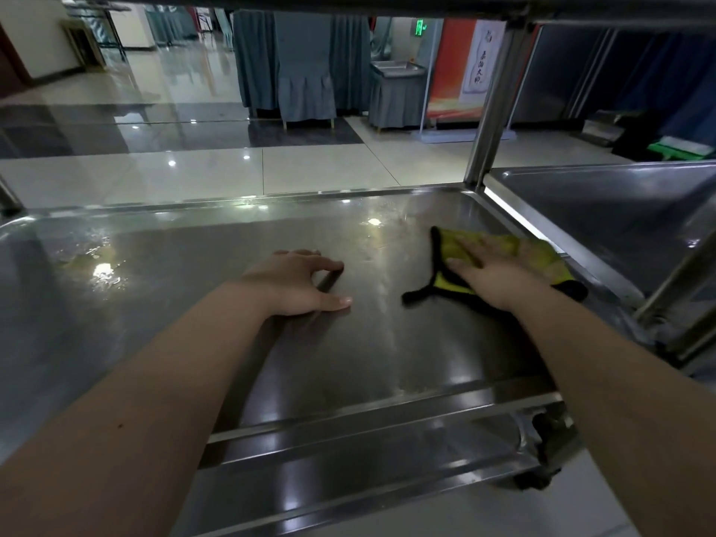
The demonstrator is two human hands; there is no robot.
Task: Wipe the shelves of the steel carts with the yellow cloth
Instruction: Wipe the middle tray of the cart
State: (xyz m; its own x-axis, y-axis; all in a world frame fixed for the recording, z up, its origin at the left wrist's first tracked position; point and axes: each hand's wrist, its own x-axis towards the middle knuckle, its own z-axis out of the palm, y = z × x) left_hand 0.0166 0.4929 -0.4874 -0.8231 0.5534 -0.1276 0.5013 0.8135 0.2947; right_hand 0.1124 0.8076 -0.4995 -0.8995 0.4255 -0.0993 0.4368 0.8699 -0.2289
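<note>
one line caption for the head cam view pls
Right hand presses the yellow cloth flat on the steel cart shelf while the left hand rests beside it.

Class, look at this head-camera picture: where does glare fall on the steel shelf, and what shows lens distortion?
Head view: glare patches sit on the steel shelf at far left and far middle, clear of the yellow cloth under the right hand; the wide lens bows the shelf's rims and stretches both forearms; lighting is dim.

Both forearms (pixel 162 381), left hand (pixel 296 282) and right hand (pixel 494 271) are bare
</note>
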